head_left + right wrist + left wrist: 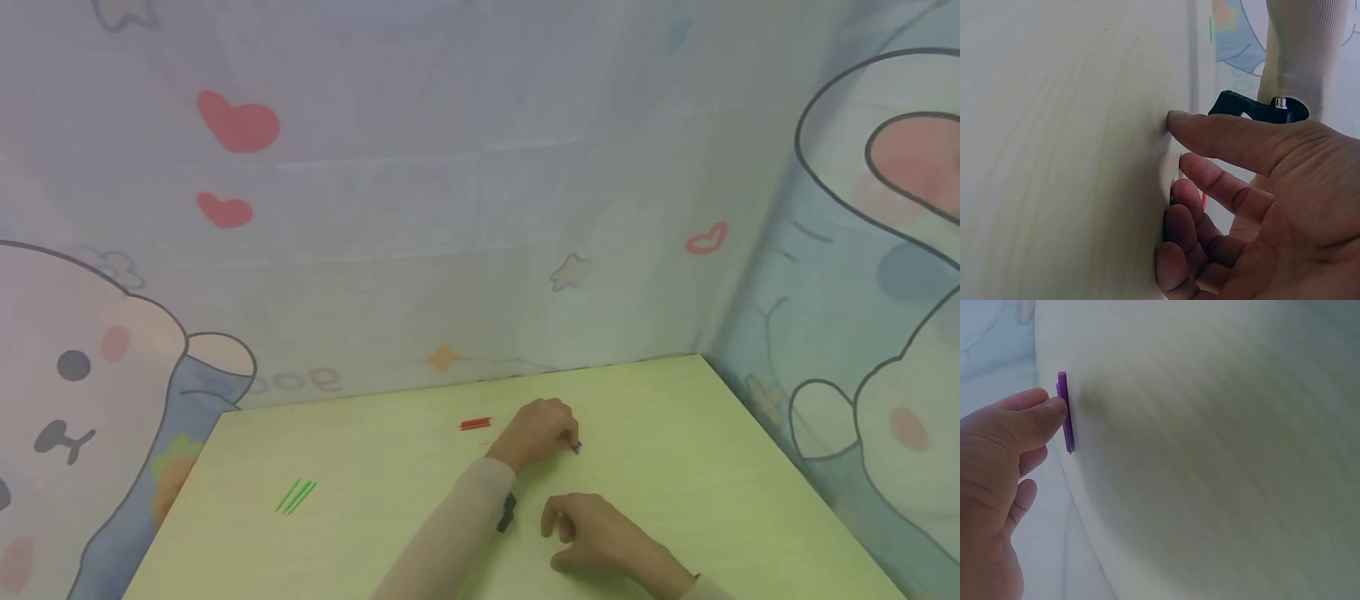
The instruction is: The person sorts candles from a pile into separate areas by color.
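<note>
My left hand [536, 432] reaches far across the table and pinches short purple sticks [1068, 432] between thumb and fingers. In the left wrist view the sticks lie side by side, close over the tabletop. Only a small end of the purple sticks [576, 447] shows past the fingertips in the head view. Nearer the body, my right hand [596, 533] holds nothing; its fingers are loosely bent and the thumb is apart from them. The right wrist view shows the fingertips [1180, 212] of this hand right at the table surface.
Red sticks [476, 423] lie together left of my left hand. Several thin green sticks [296, 497] lie side by side on the left of the pale table [375, 467]. A black wrist mount [507, 512] sits on the left forearm. Printed cloth [390, 208] hangs behind the table.
</note>
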A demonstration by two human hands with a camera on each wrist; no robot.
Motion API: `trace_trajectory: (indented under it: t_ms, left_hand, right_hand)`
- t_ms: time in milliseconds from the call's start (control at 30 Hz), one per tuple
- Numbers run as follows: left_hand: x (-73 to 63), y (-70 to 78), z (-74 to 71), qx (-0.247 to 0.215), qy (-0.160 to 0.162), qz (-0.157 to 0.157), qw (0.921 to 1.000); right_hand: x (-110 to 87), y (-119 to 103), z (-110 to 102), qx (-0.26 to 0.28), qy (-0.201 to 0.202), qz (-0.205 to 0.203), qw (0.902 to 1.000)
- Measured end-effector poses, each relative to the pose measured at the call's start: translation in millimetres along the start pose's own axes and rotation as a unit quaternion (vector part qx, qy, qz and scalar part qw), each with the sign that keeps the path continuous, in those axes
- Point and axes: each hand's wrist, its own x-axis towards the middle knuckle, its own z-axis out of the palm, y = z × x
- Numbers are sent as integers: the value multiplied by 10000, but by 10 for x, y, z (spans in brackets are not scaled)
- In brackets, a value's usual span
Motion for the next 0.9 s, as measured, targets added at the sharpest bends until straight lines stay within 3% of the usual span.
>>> trace_trajectory:
  t_ms: [267, 500, 700, 900]
  left_hand:
    - [-88, -76, -69, 221, 6, -90, 9997]
    - [-185, -151, -374, 172, 69, -448, 9988]
    - [-361, -301, -603, -80, 253, -774, 9966]
    - [-587, -409, -733, -402, 373, -1174, 9916]
  right_hand:
    - [77, 11, 5, -20, -120, -103, 9999]
    - [131, 86, -41, -247, -203, -62, 9995]
    - [153, 130, -112, -243, -301, -152, 9991]
    - [136, 169, -173, -303, -388, -114, 9987]
